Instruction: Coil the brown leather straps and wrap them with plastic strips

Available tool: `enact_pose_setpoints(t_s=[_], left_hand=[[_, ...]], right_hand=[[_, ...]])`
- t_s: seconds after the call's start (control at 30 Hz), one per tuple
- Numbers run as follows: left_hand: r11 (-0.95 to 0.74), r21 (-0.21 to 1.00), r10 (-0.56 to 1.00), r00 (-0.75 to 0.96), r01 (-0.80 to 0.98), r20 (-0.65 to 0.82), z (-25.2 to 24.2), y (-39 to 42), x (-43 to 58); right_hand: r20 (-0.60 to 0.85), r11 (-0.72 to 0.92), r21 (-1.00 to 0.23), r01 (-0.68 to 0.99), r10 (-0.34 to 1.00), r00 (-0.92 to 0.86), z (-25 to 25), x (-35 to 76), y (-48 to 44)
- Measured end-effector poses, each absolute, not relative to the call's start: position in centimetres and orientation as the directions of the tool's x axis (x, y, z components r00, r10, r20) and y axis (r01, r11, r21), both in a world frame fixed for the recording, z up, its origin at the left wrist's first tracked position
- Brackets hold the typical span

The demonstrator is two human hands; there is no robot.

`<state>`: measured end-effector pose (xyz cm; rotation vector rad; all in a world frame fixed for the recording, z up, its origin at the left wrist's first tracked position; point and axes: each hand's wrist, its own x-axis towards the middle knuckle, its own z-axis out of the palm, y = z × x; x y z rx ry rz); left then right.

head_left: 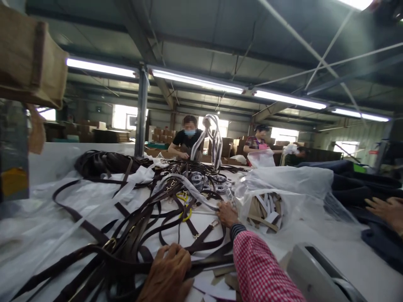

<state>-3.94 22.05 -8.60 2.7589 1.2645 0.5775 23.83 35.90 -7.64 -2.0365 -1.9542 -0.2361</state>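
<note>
- At the bottom centre of the frame, the left hand (166, 272) lies palm down on a bundle of dark brown straps (126, 239), its fingers curved over them; whether they close underneath cannot be told.
- Just right of centre, the right hand (226, 214) reaches out of a red checked sleeve (261, 272), with its fingers bunched on the near end of a plastic-wrapped strap (189, 188).
- The wrapped strap runs up and to the left from that hand, across the heap of dark straps, which sprawls over the white-covered surface (40, 218) from the lower left to the middle of the frame (brass buckles show here and there).
- A yellow loop (186, 216) lies among the straps, just left of the right hand.
- Touching the right hand on its right side is a clear plastic bag (283, 188) with tan and white pieces inside.
- At the lower right sits a grey metal device (315, 268).
- At the right edge, another person's hand (385, 212) rests on dark blue cloth (362, 184).
- In the upper middle, beyond the surface, two other people (189, 138) stand at work among cardboard boxes.
</note>
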Motion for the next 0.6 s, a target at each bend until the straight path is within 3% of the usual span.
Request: enact_pose_setpoints(t_s=[0.07, 0.2, 0.3, 0.43, 0.5, 0.6], left_hand=[[-0.695, 0.135, 0.686, 0.593, 0.707, 0.422, -9.6, 22.7, -4.1], [-0.775, -0.041, 0.406, 0.546, 0.631, 0.732, -11.7, 24.5, -4.3], [-0.767, -0.076, 0.270, 0.429, 0.637, 0.862, -11.4, 26.0, -4.2], [-0.812, -0.036, 0.253, 0.407, 0.582, 0.878, -8.5, 26.9, -3.8], [-0.862, -0.013, 0.294, 0.521, 0.506, 0.801, -6.6, 26.6, -3.5], [-0.843, 0.016, 0.415, 0.632, 0.537, 0.654, -3.3, 25.2, -2.9]], right_hand=[[0.312, -0.007, -0.101, 0.995, 0.949, 0.039, -7.6, 22.9, 36.0], [0.288, 0.119, -0.096, 0.988, 0.954, -0.087, -5.9, 21.0, 33.8], [0.281, 0.272, -0.096, 0.957, 0.930, -0.236, -4.2, 19.3, 30.1], [0.273, 0.462, -0.096, 0.882, 0.864, -0.423, -2.6, 17.7, 23.7], [0.296, 0.549, -0.135, 0.825, 0.817, -0.495, -1.8, 17.7, 20.6], [0.399, 0.609, -0.252, 0.752, 0.773, -0.492, -0.9, 18.7, 17.6]])
